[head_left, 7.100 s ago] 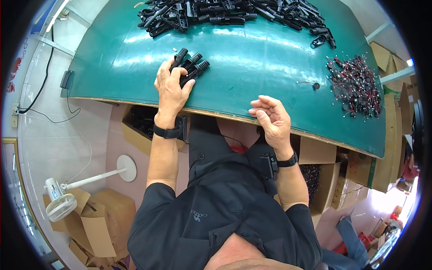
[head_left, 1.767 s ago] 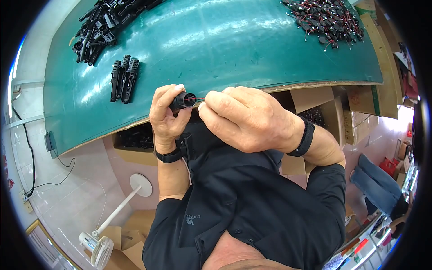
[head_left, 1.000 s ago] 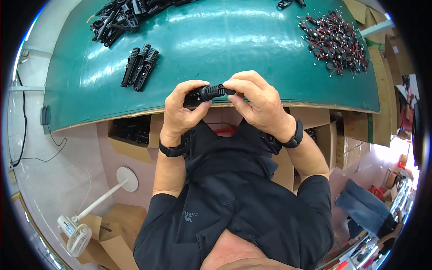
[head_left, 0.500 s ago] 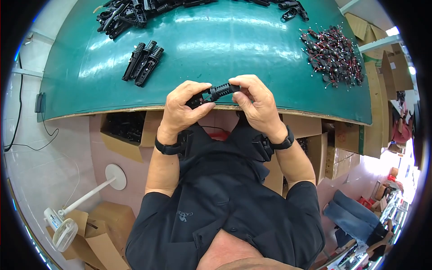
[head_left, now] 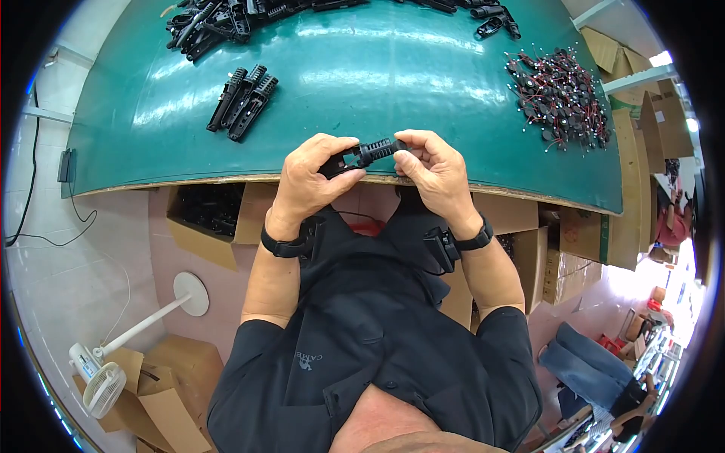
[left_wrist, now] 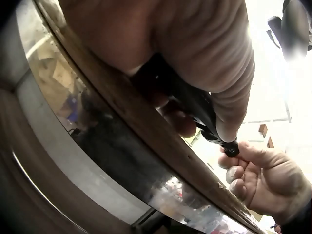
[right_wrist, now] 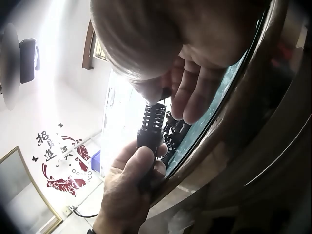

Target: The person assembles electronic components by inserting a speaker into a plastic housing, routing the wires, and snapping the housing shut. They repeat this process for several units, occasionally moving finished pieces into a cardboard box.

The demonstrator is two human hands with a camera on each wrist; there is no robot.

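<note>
My left hand (head_left: 308, 175) grips the body of a black plastic housing (head_left: 371, 153) near the table's front edge, thumb below and fingers above. The housing's ribbed, spring-like end points right. At that end my right hand (head_left: 436, 172) pinches a small round black part (head_left: 399, 146) between thumb and forefinger. In the right wrist view, the ribbed end (right_wrist: 153, 116) reaches up to the right fingertips, and the small black part (right_wrist: 166, 92) shows between them. In the left wrist view, the left fingers cover most of the housing (left_wrist: 207, 114).
Three similar housings (head_left: 243, 104) lie side by side on the green table (head_left: 325, 98). A heap of housings (head_left: 215, 26) is at the back. Small round black parts with red wires (head_left: 560, 98) are heaped at right. Open cartons (head_left: 208, 219) stand below the table edge.
The left hand has left the three housings and holds another. The right hand, earlier holding a red wire at the ribbed end, now pinches the round part there. Little moved in the last half second.
</note>
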